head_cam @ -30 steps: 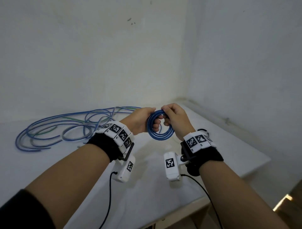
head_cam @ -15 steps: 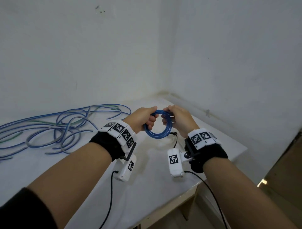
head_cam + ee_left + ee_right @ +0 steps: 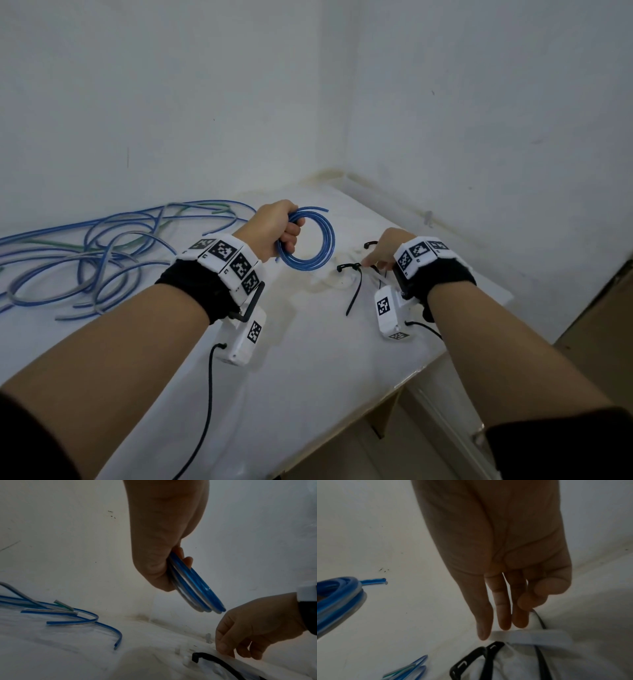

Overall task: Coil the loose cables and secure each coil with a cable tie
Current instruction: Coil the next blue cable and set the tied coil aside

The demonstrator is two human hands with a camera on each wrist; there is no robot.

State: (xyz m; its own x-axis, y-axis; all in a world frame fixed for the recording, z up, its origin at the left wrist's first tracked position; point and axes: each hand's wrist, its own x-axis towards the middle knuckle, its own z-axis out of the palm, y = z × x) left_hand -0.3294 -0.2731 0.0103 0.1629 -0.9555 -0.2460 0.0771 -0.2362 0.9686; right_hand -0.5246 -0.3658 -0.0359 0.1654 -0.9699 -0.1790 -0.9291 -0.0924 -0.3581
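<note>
- Left hand [image 3: 274,228] fingers curled round blue coil [image 3: 317,246], held above table [image 3: 308,359].
- Coil: light, springy; prob unwinds if released, so grip crossing turns.
- Right hand [image 3: 385,248] fingers extended, tips down at black cable ties [image 3: 354,281]; pinch unclear.
- Ties thin, slippery; take by tail.

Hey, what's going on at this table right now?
A person is bundling cables. Their left hand grips a small blue coil, held up off the white table. Their right hand reaches down to the black cable ties lying there, fingertips at them but none lifted yet. A tangle of loose cables waits to the left.
</note>
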